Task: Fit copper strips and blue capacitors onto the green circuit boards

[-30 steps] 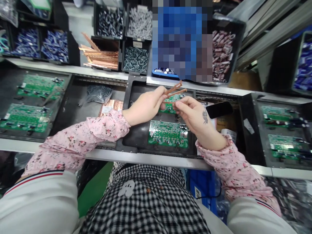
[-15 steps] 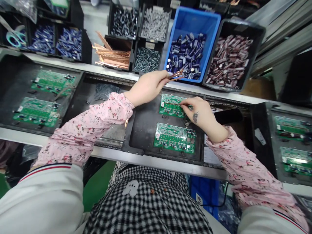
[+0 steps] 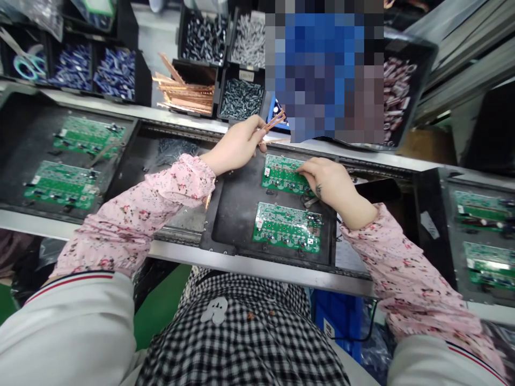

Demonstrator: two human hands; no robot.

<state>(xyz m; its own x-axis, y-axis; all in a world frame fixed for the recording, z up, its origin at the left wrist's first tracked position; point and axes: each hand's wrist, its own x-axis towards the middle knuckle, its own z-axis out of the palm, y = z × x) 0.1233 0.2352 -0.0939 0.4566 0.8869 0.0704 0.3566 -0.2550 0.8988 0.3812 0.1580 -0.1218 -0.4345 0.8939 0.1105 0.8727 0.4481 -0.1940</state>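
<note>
My left hand [image 3: 240, 140] is closed round a few thin copper strips [image 3: 275, 121], whose ends point right over the tray's back edge. The fingertips of my right hand [image 3: 330, 182] are pinched at the upper green circuit board [image 3: 277, 181], on the right end of a thin copper strip lying along it. My fingers cover the board's right part. Nearer to me, a second circuit board [image 3: 287, 227] lies in the same black tray [image 3: 235, 214], touched by neither hand.
Behind stand a bin of copper strips [image 3: 189, 96], black bins of small parts [image 3: 243, 98] and a bin of brownish cylindrical parts [image 3: 396, 96]. Pixelation hides most of a blue bin. Other board trays lie left [image 3: 20, 139] and right [image 3: 453, 236]. Scissors [image 3: 26, 63] rest far left.
My left hand has drawn back slightly left with the copper strips, and they have fanned apart. My right hand stays at the upper board, turned a little. A pixelated patch now covers the blue bin.
</note>
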